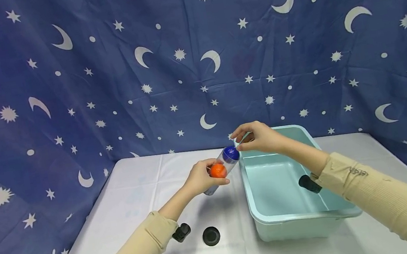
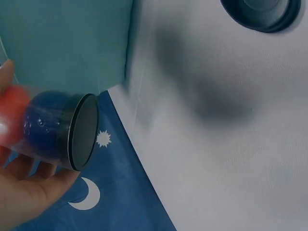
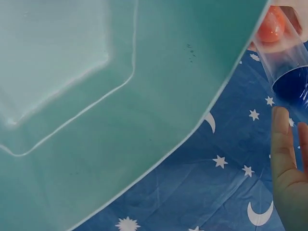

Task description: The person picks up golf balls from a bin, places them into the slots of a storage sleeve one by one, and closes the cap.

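Note:
My left hand grips a clear plastic tube, tilted with its upper end leaning right. Inside it an orange ball shows beside the fingers. A blue ball sits at the tube's upper end. Seen from the left wrist, another blue ball lies at the lower end, against a black cap. Close by the upper end is my right hand, holding nothing. In the right wrist view its extended fingers look apart from the ball.
A pale green plastic bin stands right of the tube, below the right forearm. On the white-covered table lies a round black lid, near the front. A blue curtain with moons and stars hangs behind.

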Tool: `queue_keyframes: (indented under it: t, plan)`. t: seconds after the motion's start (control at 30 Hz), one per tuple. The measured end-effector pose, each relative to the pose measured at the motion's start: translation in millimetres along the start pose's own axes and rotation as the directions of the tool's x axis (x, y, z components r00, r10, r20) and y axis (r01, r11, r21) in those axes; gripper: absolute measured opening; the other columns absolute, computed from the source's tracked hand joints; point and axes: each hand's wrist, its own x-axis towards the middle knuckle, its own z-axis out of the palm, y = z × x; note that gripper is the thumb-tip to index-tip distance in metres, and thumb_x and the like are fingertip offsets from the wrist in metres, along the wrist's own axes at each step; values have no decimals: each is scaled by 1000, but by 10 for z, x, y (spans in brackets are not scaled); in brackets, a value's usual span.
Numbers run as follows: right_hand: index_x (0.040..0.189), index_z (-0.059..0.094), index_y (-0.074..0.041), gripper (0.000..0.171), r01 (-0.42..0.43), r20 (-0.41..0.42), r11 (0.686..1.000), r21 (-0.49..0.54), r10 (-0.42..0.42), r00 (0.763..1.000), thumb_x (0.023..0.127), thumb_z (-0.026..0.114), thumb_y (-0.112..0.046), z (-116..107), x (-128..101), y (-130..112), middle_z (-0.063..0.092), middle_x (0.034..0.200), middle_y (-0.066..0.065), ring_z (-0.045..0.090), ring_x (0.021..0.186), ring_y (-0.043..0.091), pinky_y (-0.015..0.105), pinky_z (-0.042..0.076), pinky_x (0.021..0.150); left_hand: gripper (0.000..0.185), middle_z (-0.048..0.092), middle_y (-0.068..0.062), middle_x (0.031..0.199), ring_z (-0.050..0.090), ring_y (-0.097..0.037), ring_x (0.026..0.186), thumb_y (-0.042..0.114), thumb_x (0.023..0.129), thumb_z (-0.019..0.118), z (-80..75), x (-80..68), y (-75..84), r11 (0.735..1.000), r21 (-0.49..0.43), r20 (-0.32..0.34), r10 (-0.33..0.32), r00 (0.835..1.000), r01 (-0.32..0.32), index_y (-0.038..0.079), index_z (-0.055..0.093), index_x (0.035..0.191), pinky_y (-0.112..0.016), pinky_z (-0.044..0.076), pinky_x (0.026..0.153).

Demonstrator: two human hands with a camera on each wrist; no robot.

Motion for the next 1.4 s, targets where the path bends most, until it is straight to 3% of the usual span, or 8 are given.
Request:
queue_keyframes:
  t: [0.83, 1.07, 1.4]
  plan:
    - [110, 64, -1, 25, 72, 71, 997, -3, -72, 995, 85, 65, -6, 111, -275, -277, 65, 97, 15, 68, 83, 21, 32, 56, 78, 39, 67, -11, 90, 61, -16, 77, 15, 66, 85, 23, -155, -157, 997, -55, -97, -52, 994, 47, 3, 63, 96, -27, 52, 68]
    - [108, 64, -1, 23, 95, 92, 995, -36, -91, 992, 86, 64, -4, 178, -402, -396, 64, 94, 11, 68, 83, 18, 29, 56, 78, 40, 67, -10, 90, 61, -18, 78, 13, 66, 85, -29, -238, -238, 990, -106, -146, -110, 983, 95, 2, 64, 98, -29, 52, 70]
    - [108, 64, -1, 24, 138, 82, 990, 37, -140, 987, 85, 65, -5, 255, -625, -461, 66, 97, 9, 66, 83, 13, 23, 54, 80, 45, 68, -7, 93, 58, -16, 80, 15, 68, 84, -78, -351, -353, 979, -152, -198, -167, 966, 138, 5, 65, 107, -31, 51, 71]
